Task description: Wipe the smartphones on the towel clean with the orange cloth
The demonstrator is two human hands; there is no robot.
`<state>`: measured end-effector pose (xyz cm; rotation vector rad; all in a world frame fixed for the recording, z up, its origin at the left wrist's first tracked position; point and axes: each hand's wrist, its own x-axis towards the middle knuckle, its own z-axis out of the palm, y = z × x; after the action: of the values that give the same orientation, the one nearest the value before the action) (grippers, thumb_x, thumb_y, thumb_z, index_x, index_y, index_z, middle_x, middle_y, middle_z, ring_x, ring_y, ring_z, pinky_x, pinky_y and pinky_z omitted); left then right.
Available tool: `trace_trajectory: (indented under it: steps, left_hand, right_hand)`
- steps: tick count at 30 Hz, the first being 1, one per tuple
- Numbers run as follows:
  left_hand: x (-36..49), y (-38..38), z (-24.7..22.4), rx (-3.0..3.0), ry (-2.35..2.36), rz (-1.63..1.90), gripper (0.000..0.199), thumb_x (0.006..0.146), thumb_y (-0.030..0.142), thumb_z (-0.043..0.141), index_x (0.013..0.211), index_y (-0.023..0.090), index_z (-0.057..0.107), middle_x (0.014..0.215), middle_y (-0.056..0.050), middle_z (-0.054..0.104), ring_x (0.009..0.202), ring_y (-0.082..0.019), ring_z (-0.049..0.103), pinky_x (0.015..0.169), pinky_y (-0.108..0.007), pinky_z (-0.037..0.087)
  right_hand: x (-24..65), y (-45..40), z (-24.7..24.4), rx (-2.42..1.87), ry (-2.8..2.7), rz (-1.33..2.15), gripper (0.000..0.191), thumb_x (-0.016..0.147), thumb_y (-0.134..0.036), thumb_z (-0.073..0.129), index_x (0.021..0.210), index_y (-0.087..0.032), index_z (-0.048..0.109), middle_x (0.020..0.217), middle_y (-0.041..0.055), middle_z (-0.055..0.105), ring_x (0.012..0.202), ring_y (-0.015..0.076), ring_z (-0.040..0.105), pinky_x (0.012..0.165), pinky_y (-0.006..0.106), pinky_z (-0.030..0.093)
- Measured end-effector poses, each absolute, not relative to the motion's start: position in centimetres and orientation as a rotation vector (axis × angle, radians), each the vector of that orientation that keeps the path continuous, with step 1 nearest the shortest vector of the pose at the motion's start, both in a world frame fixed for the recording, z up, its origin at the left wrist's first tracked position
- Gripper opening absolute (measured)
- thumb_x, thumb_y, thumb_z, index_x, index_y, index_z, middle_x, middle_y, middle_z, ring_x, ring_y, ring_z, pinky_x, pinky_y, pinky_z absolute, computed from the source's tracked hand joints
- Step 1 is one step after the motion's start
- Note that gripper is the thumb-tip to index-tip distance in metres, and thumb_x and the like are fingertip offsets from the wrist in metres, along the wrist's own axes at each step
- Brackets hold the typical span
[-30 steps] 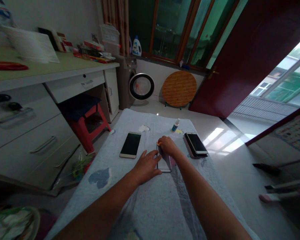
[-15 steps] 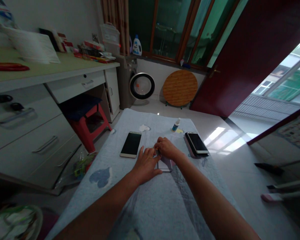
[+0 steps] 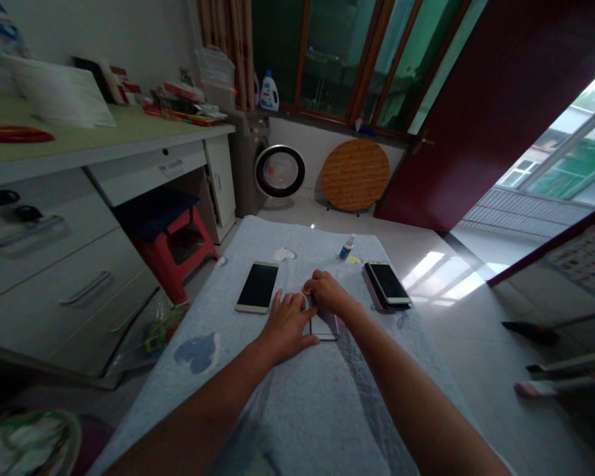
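Note:
A flat device with a pale, shiny surface (image 3: 324,326) lies on the blue-grey cloth (image 3: 307,410) between my hands. My left hand (image 3: 288,324) rests along its left edge, thumb and fingers spread. Over its far end, my right hand (image 3: 323,289) is closed in a pinch; whatever the fingertips hold is too small to name. Left of my hands lies a gold-framed phone with a dark screen (image 3: 258,286). On the right, a white-framed phone (image 3: 389,283) sits on top of a dark one. Beyond my hands stands a small bottle (image 3: 346,248) with a white cap.
A desk (image 3: 129,142) with drawers runs along the left, a red stool (image 3: 181,254) partly under it. Behind the cloth are a washing machine with its round door open (image 3: 280,170) and a round wooden tabletop (image 3: 356,174). A dark red door (image 3: 441,119) stands at the right.
My right hand has shifted very slightly at the far end of the device. My left hand holds its place. The whole view has moved slightly left.

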<state>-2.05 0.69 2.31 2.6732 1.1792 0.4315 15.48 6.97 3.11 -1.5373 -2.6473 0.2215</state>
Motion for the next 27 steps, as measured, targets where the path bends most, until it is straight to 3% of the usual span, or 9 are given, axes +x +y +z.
trace_trajectory:
  steps: [3,6,13,18,22,27]
  left_hand:
    - [-2.1,0.8,2.0,2.639,1.199,0.456,0.057,0.069,0.058,0.074,0.117,0.031,0.059,0.109,-0.005,0.052,0.111,-0.030,0.046,0.111,-0.059,0.014]
    - [-2.0,1.0,1.5,2.580,1.243,0.542,0.070,0.065,0.056,0.076,0.123,0.026,0.050,0.113,-0.007,0.052,0.113,-0.031,0.045,0.112,-0.059,0.013]
    - [-1.7,1.0,0.5,2.491,1.263,0.663,0.096,0.062,0.049,0.077,0.139,0.017,0.028,0.140,-0.018,0.040,0.132,-0.036,0.032,0.112,-0.062,0.006]
    - [-1.9,0.9,1.1,2.522,1.218,0.550,0.078,0.069,0.041,0.070,0.138,0.020,0.039,0.149,-0.016,0.035,0.138,-0.037,0.026,0.112,-0.063,0.004]
    - [-2.1,1.1,1.2,2.536,1.130,0.466,0.063,0.072,0.035,0.067,0.131,0.026,0.049,0.147,-0.008,0.043,0.139,-0.037,0.025,0.111,-0.066,0.001]
    - [-2.2,1.5,0.7,2.541,1.072,0.465,0.061,0.075,0.046,0.067,0.131,0.028,0.051,0.142,-0.006,0.051,0.139,-0.036,0.027,0.111,-0.066,-0.002]
  right_hand:
    - [15.4,6.4,3.1,-1.518,-2.627,0.256,0.022,0.090,-0.015,0.052,0.097,-0.016,0.073,0.093,0.0083,0.059,0.087,0.0165,0.052,0.084,0.027,0.035]
    - [15.4,5.3,3.2,-1.483,-2.630,0.274,0.023,0.091,-0.015,0.051,0.093,-0.016,0.074,0.088,0.0075,0.058,0.083,0.0162,0.051,0.081,0.027,0.036]
    - [15.2,2.0,2.9,-1.412,-2.561,0.292,0.025,0.087,-0.011,0.051,0.090,-0.018,0.075,0.087,0.0056,0.054,0.080,0.0159,0.047,0.079,0.028,0.037]
    - [14.8,-1.2,4.1,-1.291,-2.607,0.346,0.019,0.081,-0.011,0.053,0.080,-0.015,0.072,0.084,0.0047,0.053,0.085,0.0175,0.047,0.082,0.030,0.037]
    - [14.8,-2.8,4.6,-1.312,-2.571,0.398,0.018,0.085,-0.014,0.054,0.086,-0.016,0.072,0.088,0.0046,0.054,0.085,0.0164,0.047,0.080,0.029,0.037]
    - [15.4,-2.6,3.8,-1.357,-2.461,0.504,0.017,0.090,-0.019,0.056,0.092,-0.018,0.073,0.086,0.0036,0.055,0.083,0.0143,0.050,0.076,0.026,0.038]
